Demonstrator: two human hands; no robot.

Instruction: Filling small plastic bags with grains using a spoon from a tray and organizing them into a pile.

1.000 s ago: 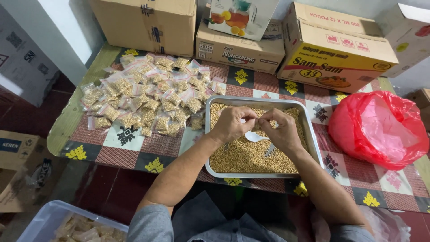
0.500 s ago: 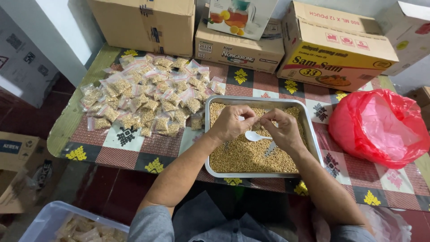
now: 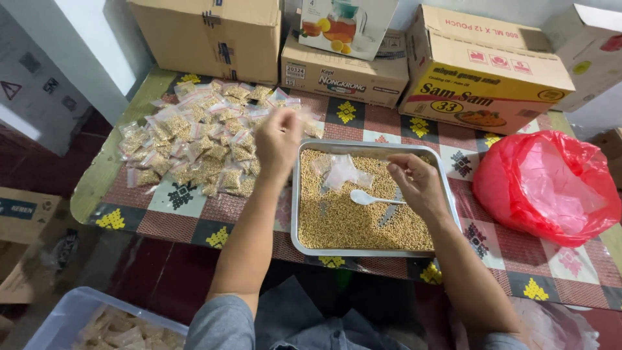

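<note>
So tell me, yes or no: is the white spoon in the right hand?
No: the white spoon lies loose on the grain in the metal tray, with the right hand just beside its handle, not gripping it.

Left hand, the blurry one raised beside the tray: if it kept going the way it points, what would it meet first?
Probably the pile of small filled bags, which lies just beyond the left hand; its height above them is unclear.

Left hand (image 3: 278, 139) raised at centre frame, blurred, fingers bunched, forearm stretched up from lower left. Right hand (image 3: 418, 185) lower, right of centre, fingers loosely curled, palm down.
</note>
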